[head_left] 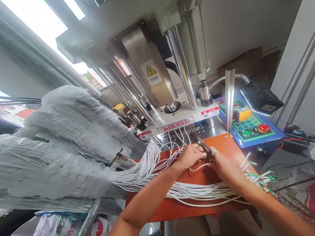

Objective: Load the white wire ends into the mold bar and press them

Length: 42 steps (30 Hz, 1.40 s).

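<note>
My left hand is closed in a pinch at the front of the press, its fingertips by a small green piece and a thin white cable. Facing it, my right hand is closed around the near end of a dark metal tool, whose exact kind I cannot make out. That tool points toward the metal mould plate under the press head. Several white cables run from the mould area down to a thick bundle of white cables that lies across the orange work table beneath my forearms.
The press rises right behind my hands. A blue control box with a red stop button stands at the right. Green-tipped cable ends stick out past my right wrist. Large hanks of white cable hang at the left.
</note>
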Available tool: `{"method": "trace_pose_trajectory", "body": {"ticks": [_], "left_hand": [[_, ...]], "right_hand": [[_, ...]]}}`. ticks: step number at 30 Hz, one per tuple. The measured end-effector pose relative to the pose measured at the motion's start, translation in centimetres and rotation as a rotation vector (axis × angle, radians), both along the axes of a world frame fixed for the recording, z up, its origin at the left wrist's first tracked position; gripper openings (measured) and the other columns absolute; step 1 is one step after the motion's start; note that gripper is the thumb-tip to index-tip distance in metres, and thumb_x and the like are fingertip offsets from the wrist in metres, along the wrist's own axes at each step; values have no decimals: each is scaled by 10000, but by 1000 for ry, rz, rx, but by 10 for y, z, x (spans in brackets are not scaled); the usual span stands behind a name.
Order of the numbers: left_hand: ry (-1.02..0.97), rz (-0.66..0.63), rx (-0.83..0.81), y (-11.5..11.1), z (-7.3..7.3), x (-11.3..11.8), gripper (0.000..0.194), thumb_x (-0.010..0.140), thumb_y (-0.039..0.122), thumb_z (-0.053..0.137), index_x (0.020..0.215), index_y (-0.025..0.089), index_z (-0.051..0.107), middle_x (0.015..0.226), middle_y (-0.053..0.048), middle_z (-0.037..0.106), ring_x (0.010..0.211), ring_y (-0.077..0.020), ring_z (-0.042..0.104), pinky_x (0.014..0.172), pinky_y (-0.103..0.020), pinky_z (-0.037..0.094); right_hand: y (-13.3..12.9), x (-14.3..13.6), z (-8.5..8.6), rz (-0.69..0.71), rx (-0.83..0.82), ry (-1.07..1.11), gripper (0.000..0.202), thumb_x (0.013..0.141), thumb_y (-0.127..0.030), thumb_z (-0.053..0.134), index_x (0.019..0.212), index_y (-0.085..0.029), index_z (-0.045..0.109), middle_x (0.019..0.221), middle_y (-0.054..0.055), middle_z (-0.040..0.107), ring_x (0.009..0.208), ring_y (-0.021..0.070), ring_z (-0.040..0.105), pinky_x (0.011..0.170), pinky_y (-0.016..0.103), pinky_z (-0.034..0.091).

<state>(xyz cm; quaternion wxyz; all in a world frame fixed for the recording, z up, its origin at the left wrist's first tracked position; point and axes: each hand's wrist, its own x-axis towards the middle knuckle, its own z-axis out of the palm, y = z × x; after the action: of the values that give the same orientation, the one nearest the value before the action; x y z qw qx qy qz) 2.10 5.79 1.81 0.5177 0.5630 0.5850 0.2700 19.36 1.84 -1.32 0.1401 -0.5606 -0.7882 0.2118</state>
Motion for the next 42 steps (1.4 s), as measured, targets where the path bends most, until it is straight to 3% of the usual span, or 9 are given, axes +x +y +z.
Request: {"method": "trace_pose_trajectory", "body": {"ticks": [3,9,12,16,19,22,27,32,42], "left_hand": [[-94,105,233,-2,10,-2,289,718,327,738,882,148,582,626,22,598,561,-94,564,569,-216,464],[-249,-113,498,-15,40,-2,645,818,572,603,1313,218,391,835,-7,596,753,-132,556,787,-290,471],[-156,-88,603,-19,50,3,447,926,545,422,1240,228,440,911,-38,620,853,-157,574,881,-330,451],[-7,1,656,-12,49,3,234,948,386,454,1015,198,575,805,-29,668,823,-149,602,897,-321,444],[-21,95,549,-3,36,-4,210,889,364,546,960,178,614,813,-44,711,722,-130,601,740,-271,473],[-107,141,266,2,15,-14,220,824,359,596,869,144,600,728,-46,704,507,-74,481,468,-191,344],[-181,15,-162,1,-9,-24,309,787,416,613,894,137,533,609,-24,663,405,-54,427,371,-162,234],[-172,-38,-268,2,-7,-24,296,752,387,664,805,98,628,585,-11,621,432,-39,447,391,-155,274],[-166,208,-458,10,-1,-12,115,755,166,594,724,77,660,510,9,568,380,-21,412,386,-146,237]], "right_hand": [[-1,2,1,12,-8,42,461,914,-318,479,1338,-193,350,1119,123,644,995,273,638,734,346,454],[-1,1,2,18,-26,145,467,885,-289,524,1321,-238,365,1083,75,663,1001,254,642,745,334,452],[-1,0,3,6,-33,127,398,874,-292,542,1252,-236,429,1054,74,668,951,252,655,730,329,450],[-2,0,5,21,-45,136,278,866,-251,531,1136,-199,489,1052,102,662,966,257,647,760,342,451],[-2,2,5,22,-42,167,307,862,-244,528,1161,-207,468,1061,97,661,964,260,646,749,348,453],[-2,4,5,28,-37,212,341,864,-256,526,1194,-229,446,1049,72,665,951,251,647,746,346,452],[-3,6,10,17,-40,211,356,871,-267,522,1213,-235,431,1034,62,672,958,250,641,756,348,449],[-3,5,9,6,-35,195,369,885,-275,520,1235,-233,410,1093,79,652,983,244,635,769,342,459],[-1,6,1,29,-20,152,284,912,-314,483,1165,-191,446,1023,100,650,934,255,643,745,346,462]]}}
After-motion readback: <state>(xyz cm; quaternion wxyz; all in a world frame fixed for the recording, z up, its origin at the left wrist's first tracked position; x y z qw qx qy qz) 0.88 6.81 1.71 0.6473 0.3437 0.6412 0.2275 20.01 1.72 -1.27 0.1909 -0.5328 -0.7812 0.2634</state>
